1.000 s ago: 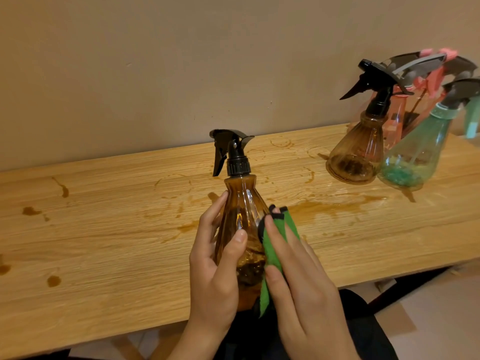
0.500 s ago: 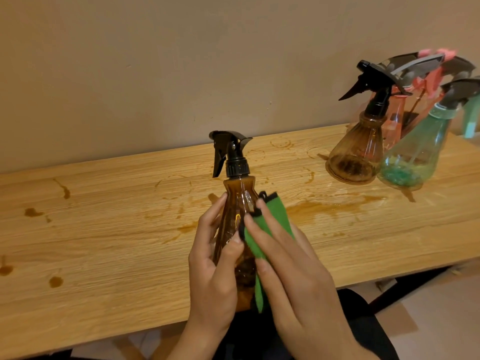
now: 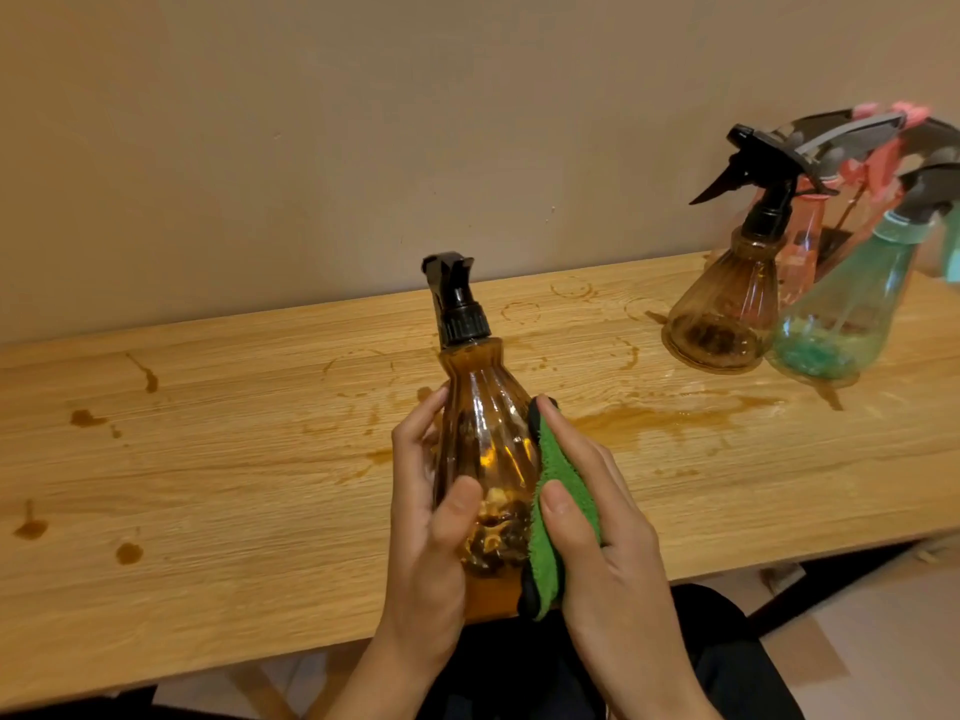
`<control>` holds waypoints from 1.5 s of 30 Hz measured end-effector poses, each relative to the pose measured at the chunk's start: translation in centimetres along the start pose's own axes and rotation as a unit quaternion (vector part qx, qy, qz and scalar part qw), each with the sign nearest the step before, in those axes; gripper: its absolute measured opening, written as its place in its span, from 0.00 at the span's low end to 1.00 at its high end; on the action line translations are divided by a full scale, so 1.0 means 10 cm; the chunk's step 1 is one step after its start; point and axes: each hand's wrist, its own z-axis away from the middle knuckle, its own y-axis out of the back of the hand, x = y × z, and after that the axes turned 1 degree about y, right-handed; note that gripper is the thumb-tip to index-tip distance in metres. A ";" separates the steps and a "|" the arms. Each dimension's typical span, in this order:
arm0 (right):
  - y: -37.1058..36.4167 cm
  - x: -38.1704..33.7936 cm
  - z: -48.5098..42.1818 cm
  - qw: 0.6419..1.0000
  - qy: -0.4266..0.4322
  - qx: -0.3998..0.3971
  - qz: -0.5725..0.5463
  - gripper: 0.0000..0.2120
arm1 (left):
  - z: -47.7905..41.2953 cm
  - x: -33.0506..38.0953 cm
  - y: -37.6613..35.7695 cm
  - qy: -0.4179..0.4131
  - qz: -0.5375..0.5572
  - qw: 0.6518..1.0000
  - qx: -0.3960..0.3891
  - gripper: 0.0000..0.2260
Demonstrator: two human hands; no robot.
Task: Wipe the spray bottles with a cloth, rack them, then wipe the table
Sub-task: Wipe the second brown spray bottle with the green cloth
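The amber bottle [image 3: 488, 418] is gripped by the left hand [image 3: 431, 537] for steadiness; the green cloth [image 3: 553, 467], pinched by the right hand [image 3: 608, 522], is pressed against it.

Near bottle [image 3: 488, 439]: clear amber-brown, vertical ribs, dark brown gunk low inside. Its spray head [image 3: 454, 304] is black. Cloth [image 3: 553, 470]: bright green w/ black edge trim. Desk [image 3: 234, 459]: light yellow-tan wood grain, w/ brown splotches [image 3: 670, 420], drips and faint ring marks. Far right: 2nd amber bottle [image 3: 727, 314], ribbed, black head. Teal bottle [image 3: 841, 324], see-through, grey head, teal bits at btm. Pink bottle [image 3: 802, 241] behind them, grey/pink head. Wall [image 3: 311, 148]: plain beige.
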 end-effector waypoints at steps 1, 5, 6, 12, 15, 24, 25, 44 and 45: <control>0.00 0.01 0.01 1.000 0.007 0.011 0.013 0.22 | 0.01 0.00 -0.01 -0.007 -0.027 1.000 -0.001 0.35; 0.06 0.05 0.09 0.993 0.033 0.061 0.094 0.22 | 0.04 -0.04 -0.04 -0.018 -0.055 0.998 -0.013 0.28; 0.07 0.06 0.11 0.990 0.043 0.061 0.121 0.22 | 0.05 -0.06 -0.04 -0.013 -0.054 0.998 -0.016 0.27; 0.09 0.14 0.05 0.982 0.071 0.027 0.175 0.22 | 0.06 -0.01 -0.05 -0.005 -0.105 0.994 -0.033 0.31; 0.12 0.13 -0.02 0.981 0.080 -0.005 0.178 0.23 | 0.04 -0.03 -0.03 -0.009 -0.104 0.994 -0.019 0.33; 0.08 0.17 0.14 0.975 0.061 0.028 0.210 0.23 | 0.03 -0.03 -0.06 -0.011 -0.107 0.994 -0.010 0.32; 0.09 0.15 0.08 0.979 0.051 0.017 0.199 0.23 | 0.03 -0.02 -0.07 -0.012 -0.114 0.993 -0.016 0.31; 0.12 0.05 -0.05 0.975 0.060 -0.047 0.209 0.21 | -0.01 -0.04 -0.04 0.006 -0.074 0.997 0.010 0.32; 0.13 0.01 -0.14 0.977 0.055 -0.054 0.199 0.21 | -0.01 -0.03 -0.05 0.005 -0.081 0.997 0.002 0.31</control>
